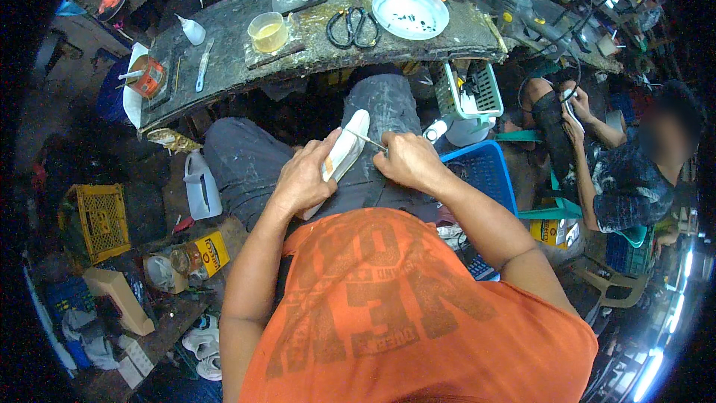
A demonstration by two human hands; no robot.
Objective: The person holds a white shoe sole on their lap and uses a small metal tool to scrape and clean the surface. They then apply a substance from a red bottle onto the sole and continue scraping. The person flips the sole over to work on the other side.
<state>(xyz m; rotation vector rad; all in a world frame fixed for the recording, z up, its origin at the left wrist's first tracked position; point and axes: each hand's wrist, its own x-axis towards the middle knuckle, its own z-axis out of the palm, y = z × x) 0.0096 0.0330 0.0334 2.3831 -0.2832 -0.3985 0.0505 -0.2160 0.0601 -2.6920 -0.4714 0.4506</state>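
Note:
A white shoe (346, 152) lies tilted over my lap, its toe pointing away from me. My left hand (306, 176) is closed around its heel end and near side. In my right hand (410, 161) is a thin pointed metal tool, like an awl (365, 139), its handle hidden by my fingers. The awl's shaft reaches left to the shoe near the toe; whether its tip has gone into the shoe I cannot tell. Grey trousers (384, 104) with pale smears are under both hands.
Across my knees stands a worn workbench (224, 60) with black-handled scissors (353, 27), a white plate (410, 11), a glue tub (268, 32) and a knife (203, 66). Baskets, a blue one (485, 172) included, stand at right, near a seated person (634, 172). A yellow crate (97, 220) is at left.

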